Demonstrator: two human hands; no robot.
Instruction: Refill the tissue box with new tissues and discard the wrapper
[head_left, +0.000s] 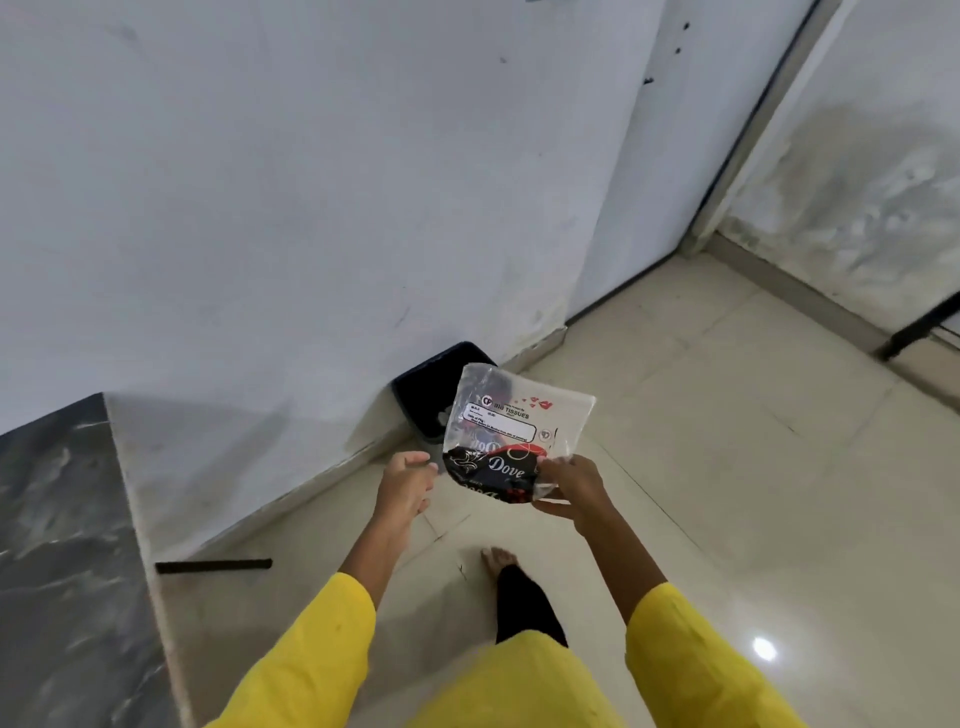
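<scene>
My right hand (574, 486) grips the lower right corner of a clear plastic tissue wrapper (511, 415) with a white label and red hearts. Its lower part is dark and printed "Dove". The wrapper hangs in the air just in front of a dark bin (423, 387) that stands on the floor against the wall. My left hand (405, 486) is beside the wrapper's left edge, fingers apart, holding nothing. The tissue box is not in view.
A dark marble counter (57, 545) with a pale side panel fills the lower left. A black handle (213, 565) sticks out from that panel. Beige floor tiles (727, 467) spread to the right. My foot (501, 564) is on the floor below the hands.
</scene>
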